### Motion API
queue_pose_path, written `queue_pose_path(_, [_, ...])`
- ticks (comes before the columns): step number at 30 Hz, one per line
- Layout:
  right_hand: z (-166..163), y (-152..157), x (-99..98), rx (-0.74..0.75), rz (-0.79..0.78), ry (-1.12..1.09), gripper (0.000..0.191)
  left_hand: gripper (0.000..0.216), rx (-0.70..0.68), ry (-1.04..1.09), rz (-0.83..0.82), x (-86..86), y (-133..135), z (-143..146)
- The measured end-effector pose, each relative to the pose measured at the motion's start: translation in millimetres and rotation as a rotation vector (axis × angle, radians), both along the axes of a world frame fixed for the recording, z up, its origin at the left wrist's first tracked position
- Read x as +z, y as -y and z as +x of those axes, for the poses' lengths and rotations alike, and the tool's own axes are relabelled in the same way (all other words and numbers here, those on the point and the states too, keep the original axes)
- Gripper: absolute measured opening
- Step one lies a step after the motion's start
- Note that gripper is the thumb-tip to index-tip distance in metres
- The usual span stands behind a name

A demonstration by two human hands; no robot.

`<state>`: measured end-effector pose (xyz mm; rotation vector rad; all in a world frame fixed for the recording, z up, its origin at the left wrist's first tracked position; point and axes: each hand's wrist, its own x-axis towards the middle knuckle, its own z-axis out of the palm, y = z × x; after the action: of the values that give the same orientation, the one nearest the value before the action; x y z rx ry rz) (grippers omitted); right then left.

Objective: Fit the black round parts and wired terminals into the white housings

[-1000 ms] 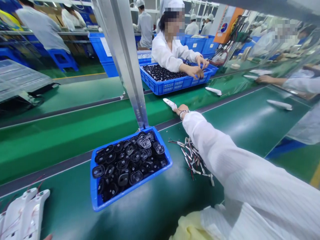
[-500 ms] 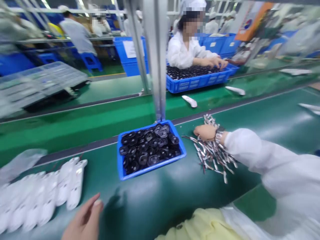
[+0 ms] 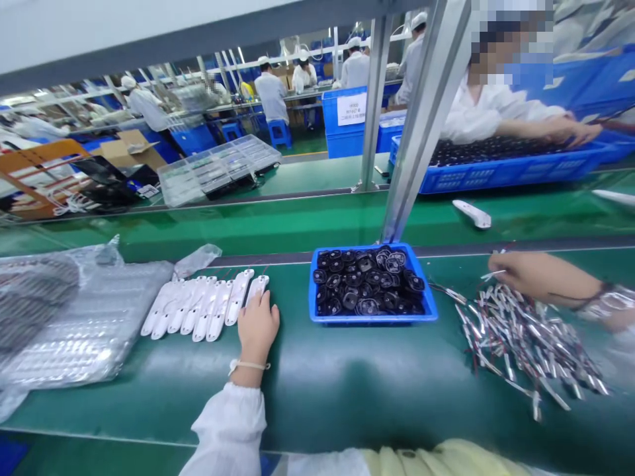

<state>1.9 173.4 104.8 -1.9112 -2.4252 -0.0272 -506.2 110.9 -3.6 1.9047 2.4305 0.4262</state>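
Note:
My left hand (image 3: 258,320) lies over the nearest end of a white plastic housing (image 3: 258,285), the rightmost of a row, with its fingers curled round it. Several like white housings (image 3: 201,307) lie side by side to its left, thin wires at their far ends. My right hand (image 3: 540,277) is at the far edge of a pile of small silver parts with thin wires (image 3: 526,337). Its fingers are pinched on one silver wired part (image 3: 493,274), partly hidden by the hand. Between my hands stands a blue tray (image 3: 374,320) full of black round-cornered plastic parts (image 3: 367,281).
Bubble-wrap bags (image 3: 99,317) lie at the left. A metal post (image 3: 414,125) rises behind the blue tray. Beyond the bench, a white piece (image 3: 473,215) rests on a green belt (image 3: 297,225). A co-worker's hands (image 3: 570,129) are over a large blue crate (image 3: 496,177).
My view has swung left. My left hand has reached forward onto the rightmost white housing. My right hand stays at the silver parts and now pinches one at the pile's far edge.

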Motion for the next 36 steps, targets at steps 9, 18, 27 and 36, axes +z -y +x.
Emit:
queue_pose_path(9, [-66.6, 45.2, 47.1, -0.028, 0.155, -0.304, 0.006, 0.058, 0.149, 0.136, 0.018, 1.7, 8.8, 17.6])
queue_pose_path(18, [-177.8, 81.9, 57.6, 0.533, 0.441, -0.848, 0.006, 0.051, 0.169, 0.836, 0.123, 49.1, 51.8, 55.2])
queue_pose_path(27, [-215.5, 102.3, 65.2, 0.614, 0.639, -1.139, 0.021, 0.038, -0.098, 2.15, -0.022, 102.4, 104.2, 110.6])
queue_pose_path(36, [-222.2, 109.8, 56.5, 0.632, 0.659, -1.151, 0.02, 0.042, -0.308, 2.344, -0.161, 106.3, 108.4, 122.8])
